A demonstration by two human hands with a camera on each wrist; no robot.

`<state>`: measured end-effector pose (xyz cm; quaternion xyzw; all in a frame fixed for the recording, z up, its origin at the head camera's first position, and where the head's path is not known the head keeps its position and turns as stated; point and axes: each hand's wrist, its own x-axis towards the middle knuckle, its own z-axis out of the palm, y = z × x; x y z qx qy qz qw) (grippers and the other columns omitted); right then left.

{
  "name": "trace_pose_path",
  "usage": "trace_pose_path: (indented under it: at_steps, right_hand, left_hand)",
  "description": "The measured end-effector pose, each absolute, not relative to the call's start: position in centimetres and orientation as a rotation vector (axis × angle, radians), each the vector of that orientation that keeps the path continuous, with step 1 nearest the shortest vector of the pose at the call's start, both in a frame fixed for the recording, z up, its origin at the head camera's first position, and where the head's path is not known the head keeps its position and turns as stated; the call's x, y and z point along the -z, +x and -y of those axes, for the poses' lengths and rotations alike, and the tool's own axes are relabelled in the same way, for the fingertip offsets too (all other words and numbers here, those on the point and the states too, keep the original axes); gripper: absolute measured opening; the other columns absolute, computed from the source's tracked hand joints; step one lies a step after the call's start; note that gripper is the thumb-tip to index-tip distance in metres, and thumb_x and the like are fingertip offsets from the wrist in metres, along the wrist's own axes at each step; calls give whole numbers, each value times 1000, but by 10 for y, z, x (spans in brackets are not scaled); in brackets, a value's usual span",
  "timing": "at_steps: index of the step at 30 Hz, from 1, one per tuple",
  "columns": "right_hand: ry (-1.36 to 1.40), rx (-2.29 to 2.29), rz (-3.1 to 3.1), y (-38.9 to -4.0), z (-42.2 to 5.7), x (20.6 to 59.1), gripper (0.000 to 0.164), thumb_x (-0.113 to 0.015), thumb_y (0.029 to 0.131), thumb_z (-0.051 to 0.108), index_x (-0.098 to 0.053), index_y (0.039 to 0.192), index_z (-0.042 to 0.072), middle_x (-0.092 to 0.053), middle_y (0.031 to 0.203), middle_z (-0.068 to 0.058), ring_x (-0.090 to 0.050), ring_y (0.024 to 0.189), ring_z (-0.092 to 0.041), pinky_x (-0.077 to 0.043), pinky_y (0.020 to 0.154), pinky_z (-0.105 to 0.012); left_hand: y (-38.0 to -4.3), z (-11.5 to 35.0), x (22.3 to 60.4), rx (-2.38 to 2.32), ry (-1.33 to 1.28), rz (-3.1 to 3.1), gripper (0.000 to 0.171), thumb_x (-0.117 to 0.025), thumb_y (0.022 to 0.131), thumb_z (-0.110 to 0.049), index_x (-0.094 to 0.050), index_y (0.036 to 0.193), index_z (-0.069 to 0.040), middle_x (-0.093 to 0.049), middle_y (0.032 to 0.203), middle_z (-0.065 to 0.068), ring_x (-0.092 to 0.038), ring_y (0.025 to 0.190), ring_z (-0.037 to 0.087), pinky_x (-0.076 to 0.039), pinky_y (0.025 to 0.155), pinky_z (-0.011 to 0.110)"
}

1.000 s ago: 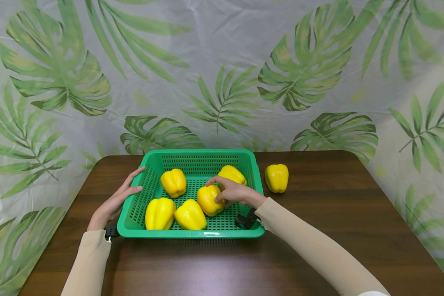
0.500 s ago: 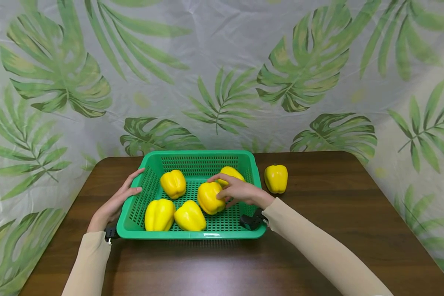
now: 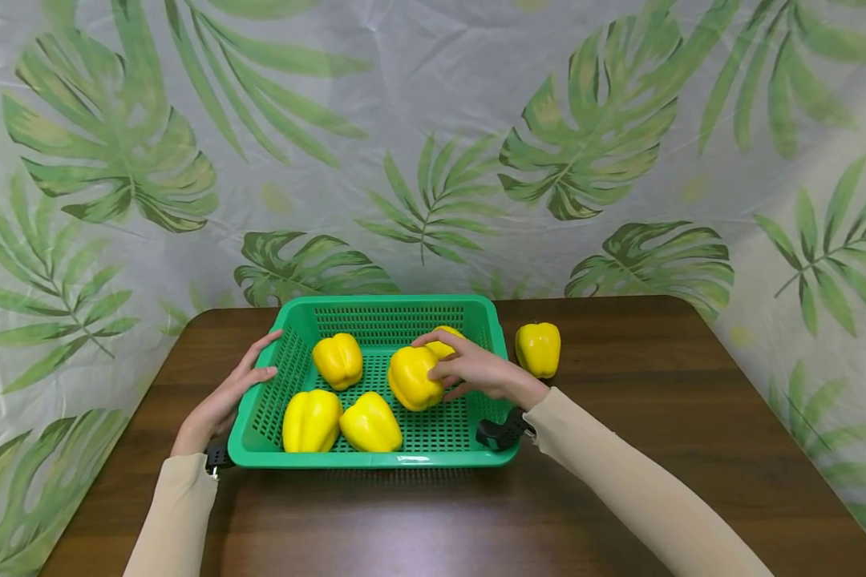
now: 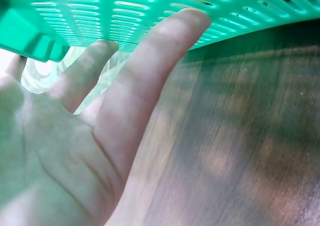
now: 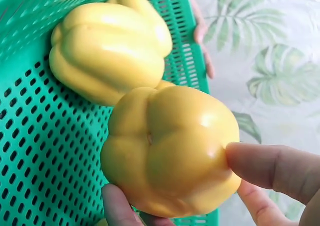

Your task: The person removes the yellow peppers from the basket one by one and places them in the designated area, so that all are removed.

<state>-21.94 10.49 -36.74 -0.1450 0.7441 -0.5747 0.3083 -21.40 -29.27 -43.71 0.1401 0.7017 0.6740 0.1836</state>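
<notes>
Head view: right hand pinches a yellow pepper within the green basket; front-left pepper, front-middle pepper and back-left pepper lie in there too, plus a back-right pepper partly hidden by the right hand. Outer pepper sits on the brown counter, just right of the basket. Left hand at the basket's left side. Left wrist view: grip wide, fingers extended to the slotted wall; contact pressure hard to tell. Right wrist view: grip holds the yellow pepper between thumb and fingers, other peppers beyond.
</notes>
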Motion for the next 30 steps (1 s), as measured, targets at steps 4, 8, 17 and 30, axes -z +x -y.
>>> trace_pose_path:
  at_steps: [4, 8, 17, 30]
  right_hand:
    - [-387, 1548, -1973, -219, -111, 364, 50, -55, 93, 5, -41, 140, 15, -57, 115, -20, -62, 82, -28, -51, 82, -48]
    - [-386, 1569, -1979, -219, -116, 362, 50, -55, 93, 5, -40, 140, 15, -56, 119, -21, -63, 88, -29, -50, 82, -47]
    - [-389, 1603, -2005, -218, -125, 356, 52, -58, 91, 7, -40, 139, 16, -56, 118, -21, -61, 90, -31, -50, 83, -47]
    - [-428, 1629, -2024, -220, -140, 350, 54, -56, 95, 12, -35, 145, 16, -58, 118, -22, -62, 97, -38, -52, 81, -45]
  left_hand:
    - [-214, 293, 437, -1902, 399, -1977, 59, -37, 104, -19, -7, 153, -32, -1, 152, 21, -55, 108, 20, -51, 83, 40]
    - [-214, 293, 438, -1900, 402, -1979, 59, -37, 104, -19, -7, 153, -32, 0, 153, 20, -55, 109, 20, -51, 83, 40]
    - [-214, 293, 438, -1902, 403, -1984, 59, -37, 104, -19, -7, 153, -32, -2, 152, 20, -54, 109, 20, -51, 83, 40]
    - [-213, 292, 438, -1889, 398, -2006, 59, -36, 104, -20, -6, 153, -32, -2, 152, 21, -54, 108, 20, -51, 83, 40]
